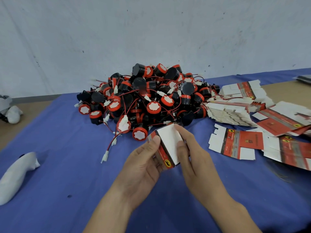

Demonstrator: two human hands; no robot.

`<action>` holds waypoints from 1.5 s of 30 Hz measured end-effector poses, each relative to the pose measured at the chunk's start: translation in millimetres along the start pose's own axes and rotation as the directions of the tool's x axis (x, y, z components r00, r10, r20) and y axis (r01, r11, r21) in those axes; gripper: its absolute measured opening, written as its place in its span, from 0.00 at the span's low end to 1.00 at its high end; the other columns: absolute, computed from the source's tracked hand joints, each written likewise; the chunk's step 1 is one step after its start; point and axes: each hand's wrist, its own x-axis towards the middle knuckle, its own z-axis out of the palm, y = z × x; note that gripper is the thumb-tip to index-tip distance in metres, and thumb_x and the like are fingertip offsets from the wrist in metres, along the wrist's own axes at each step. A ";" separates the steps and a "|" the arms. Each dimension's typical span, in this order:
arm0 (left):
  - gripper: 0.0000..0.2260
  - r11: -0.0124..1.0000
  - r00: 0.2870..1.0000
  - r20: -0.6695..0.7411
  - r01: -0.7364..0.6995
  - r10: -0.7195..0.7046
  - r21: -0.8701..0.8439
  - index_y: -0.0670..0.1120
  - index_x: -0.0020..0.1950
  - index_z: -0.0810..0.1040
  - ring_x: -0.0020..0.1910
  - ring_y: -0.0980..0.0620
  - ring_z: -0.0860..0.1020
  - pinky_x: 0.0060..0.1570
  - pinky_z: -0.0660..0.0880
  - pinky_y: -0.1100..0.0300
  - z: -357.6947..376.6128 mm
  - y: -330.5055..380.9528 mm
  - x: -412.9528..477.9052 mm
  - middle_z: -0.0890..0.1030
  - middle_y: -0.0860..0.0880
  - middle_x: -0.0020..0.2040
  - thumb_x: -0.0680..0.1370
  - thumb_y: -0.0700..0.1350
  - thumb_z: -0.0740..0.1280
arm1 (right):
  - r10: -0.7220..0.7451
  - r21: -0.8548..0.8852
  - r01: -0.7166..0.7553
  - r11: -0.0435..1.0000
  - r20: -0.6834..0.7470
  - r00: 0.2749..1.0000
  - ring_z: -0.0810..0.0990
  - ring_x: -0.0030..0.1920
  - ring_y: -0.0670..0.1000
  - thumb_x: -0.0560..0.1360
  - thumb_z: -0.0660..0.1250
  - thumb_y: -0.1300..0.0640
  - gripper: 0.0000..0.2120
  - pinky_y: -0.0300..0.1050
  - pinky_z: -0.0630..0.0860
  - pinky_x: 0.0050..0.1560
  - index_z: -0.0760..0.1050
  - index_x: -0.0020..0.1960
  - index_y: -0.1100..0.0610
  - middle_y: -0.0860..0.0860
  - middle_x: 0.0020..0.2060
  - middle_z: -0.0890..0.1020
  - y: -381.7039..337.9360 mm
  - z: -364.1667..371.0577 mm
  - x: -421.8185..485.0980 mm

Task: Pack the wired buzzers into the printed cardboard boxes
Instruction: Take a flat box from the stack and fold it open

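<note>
A big heap of black buzzers [148,96] with red caps, thin red-black wires and white plugs lies on the blue cloth. In front of it I hold one printed cardboard box [165,145], red and white, above the cloth. My left hand [143,163] grips its red printed side, thumb on top. My right hand [188,153] holds the white flap side with thumb and fingers curled on it. Whether a buzzer is inside the box cannot be seen.
Flat unfolded printed boxes [235,145] are scattered and stacked [230,111] at the right. A white cloth bundle [16,175] lies at the near left, another [12,113] at the far left. The blue cloth [67,207] covers the table; a pale wall stands behind.
</note>
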 end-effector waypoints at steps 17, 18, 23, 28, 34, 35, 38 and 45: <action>0.13 -0.299 0.898 0.270 -0.167 0.346 0.939 0.53 0.53 0.78 0.41 0.51 0.82 0.38 0.78 0.57 -15.9 -30.4 2.3 0.84 0.55 0.44 0.73 0.38 0.72 | 0.195 -0.094 -0.185 0.978 0.111 0.975 0.78 0.46 0.34 0.82 0.58 0.64 0.31 0.32 0.75 0.49 0.57 0.80 0.41 0.36 0.58 0.76 19.4 1.1 6.1; 0.17 -0.355 0.882 0.336 -0.213 0.331 0.910 0.51 0.49 0.79 0.37 0.52 0.81 0.36 0.76 0.61 -15.9 -31.9 3.4 0.84 0.55 0.40 0.65 0.35 0.76 | 0.209 -0.022 -0.207 0.978 0.132 0.969 0.79 0.54 0.36 0.83 0.57 0.61 0.30 0.37 0.76 0.58 0.57 0.79 0.39 0.36 0.66 0.75 19.8 1.7 6.6; 0.23 -0.396 0.802 0.492 -0.352 0.340 0.848 0.50 0.49 0.81 0.40 0.55 0.78 0.48 0.69 0.63 -18.2 -38.8 9.6 0.84 0.54 0.41 0.60 0.33 0.80 | 0.206 0.103 -0.228 0.968 0.185 0.961 0.75 0.63 0.35 0.77 0.59 0.35 0.29 0.36 0.75 0.63 0.57 0.77 0.32 0.28 0.62 0.75 23.8 1.0 8.9; 0.18 -0.252 0.765 0.526 -0.463 0.372 0.850 0.54 0.63 0.73 0.50 0.58 0.77 0.49 0.76 0.65 -10.3 -40.6 4.8 0.83 0.55 0.51 0.76 0.41 0.70 | 0.306 0.063 -0.320 0.945 0.171 0.937 0.78 0.58 0.35 0.77 0.58 0.38 0.15 0.30 0.74 0.57 0.62 0.59 0.18 0.34 0.57 0.78 25.4 -4.1 12.2; 0.15 -0.254 0.700 0.510 -0.444 0.500 0.859 0.45 0.65 0.80 0.61 0.54 0.78 0.62 0.75 0.57 -0.1 -34.3 -1.0 0.81 0.52 0.62 0.83 0.45 0.60 | 0.312 0.043 -0.313 0.949 0.041 0.949 0.79 0.53 0.37 0.71 0.55 0.28 0.28 0.41 0.77 0.57 0.71 0.67 0.38 0.40 0.56 0.79 25.4 -20.5 13.6; 0.14 -0.186 0.689 0.471 -0.448 0.551 0.874 0.46 0.64 0.80 0.62 0.55 0.77 0.63 0.74 0.59 0.2 -32.9 -2.0 0.80 0.53 0.62 0.83 0.46 0.59 | 0.314 0.034 -0.315 0.949 0.020 0.949 0.79 0.52 0.39 0.73 0.55 0.29 0.25 0.43 0.77 0.56 0.73 0.64 0.38 0.42 0.55 0.80 26.6 -23.7 14.0; 0.12 0.029 0.706 0.261 -0.370 0.659 0.928 0.53 0.63 0.76 0.61 0.60 0.75 0.58 0.70 0.70 -7.1 -27.3 -0.2 0.77 0.61 0.59 0.84 0.50 0.56 | 0.331 0.000 -0.331 0.944 -0.042 0.943 0.79 0.51 0.41 0.79 0.56 0.34 0.11 0.46 0.79 0.52 0.74 0.55 0.34 0.43 0.52 0.79 31.0 -34.4 13.9; 0.12 0.397 0.843 -0.295 0.106 0.451 0.912 0.58 0.66 0.70 0.45 0.55 0.77 0.42 0.71 0.61 -63.2 -29.2 40.9 0.76 0.49 0.58 0.84 0.49 0.58 | 0.311 -0.084 -0.320 0.944 -0.105 0.945 0.74 0.53 0.33 0.80 0.58 0.39 0.06 0.27 0.72 0.42 0.69 0.57 0.30 0.39 0.53 0.74 31.6 -50.5 8.1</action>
